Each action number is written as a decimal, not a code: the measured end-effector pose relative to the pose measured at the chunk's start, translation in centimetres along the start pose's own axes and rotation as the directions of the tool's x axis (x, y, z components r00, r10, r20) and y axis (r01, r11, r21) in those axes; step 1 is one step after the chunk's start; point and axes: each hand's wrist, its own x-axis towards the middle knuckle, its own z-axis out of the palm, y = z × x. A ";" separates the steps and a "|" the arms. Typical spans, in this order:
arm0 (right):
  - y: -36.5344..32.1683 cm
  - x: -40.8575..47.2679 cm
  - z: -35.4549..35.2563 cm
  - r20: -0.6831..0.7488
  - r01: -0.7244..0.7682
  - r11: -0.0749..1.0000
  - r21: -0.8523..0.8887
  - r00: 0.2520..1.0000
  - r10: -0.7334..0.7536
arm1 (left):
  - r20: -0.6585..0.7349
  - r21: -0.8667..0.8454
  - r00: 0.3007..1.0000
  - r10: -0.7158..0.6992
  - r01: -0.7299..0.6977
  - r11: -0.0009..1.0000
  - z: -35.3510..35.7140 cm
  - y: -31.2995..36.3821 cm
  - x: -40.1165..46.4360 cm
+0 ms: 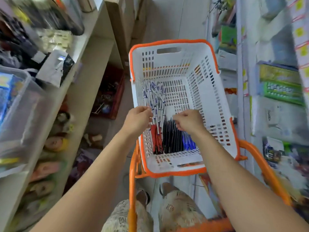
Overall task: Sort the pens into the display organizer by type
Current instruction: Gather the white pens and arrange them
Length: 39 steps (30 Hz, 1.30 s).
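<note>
- So, left hand (137, 119): fingers curled on white pens (154, 99), at basket (215, 104) left side.
- Red (154, 139), black (170, 138), blue (188, 142) packs lie at near end.
- Right hand (188, 122): curled, pinching the clear wrap, prob.
- Step: picking stock; next, lift out w/o spilling. Organizer not in view.

Both hands inside white basket (209, 91): left hand (137, 120) pinches white pens (154, 97), right hand (188, 122) curled over black pens (170, 138)
</note>
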 end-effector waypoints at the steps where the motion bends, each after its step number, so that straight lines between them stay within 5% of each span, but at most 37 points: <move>1: 0.6 1.5 0.7 0.049 -0.031 0.999 -0.024 0.998 0.032 | 0.001 -0.013 0.999 -0.040 0.040 0.999 0.8 -0.4 1.0; 5: 2.0 7.8 3.1 0.158 -0.043 0.975 -0.217 0.984 0.078 | -0.022 -0.024 0.978 -0.207 0.207 0.978 4.5 -2.5 5.4; 10: 3.0 14.0 5.4 0.251 0.001 0.907 -0.420 0.961 0.115 | -0.141 0.166 0.969 -0.203 0.225 0.960 8.9 -4.1 10.7; 15: 3.8 17.2 7.0 0.278 0.040 0.871 -0.489 0.954 0.112 | -0.210 0.152 0.934 -0.290 0.325 0.934 10.7 -4.6 14.4; 20: 4.2 19.1 7.9 0.332 0.039 0.921 -0.387 0.938 0.100 | -0.237 0.084 0.904 -0.355 0.383 0.920 10.6 -5.3 17.2; 25: 4.0 21.9 7.9 0.146 0.021 0.994 -0.111 0.989 -0.005 | -0.256 -0.052 0.903 -0.346 0.345 0.937 10.4 -5.7 18.5; 30: 1.8 23.1 6.7 0.130 -0.048 0.997 0.057 0.991 0.040 | -0.269 -0.091 0.902 -0.337 0.324 0.942 9.7 -5.9 18.9; 39: -1.2 22.9 10.4 0.122 0.106 0.854 -0.509 0.991 -0.050 | -0.251 -0.140 0.918 -0.308 0.280 0.950 9.2 -5.7 18.0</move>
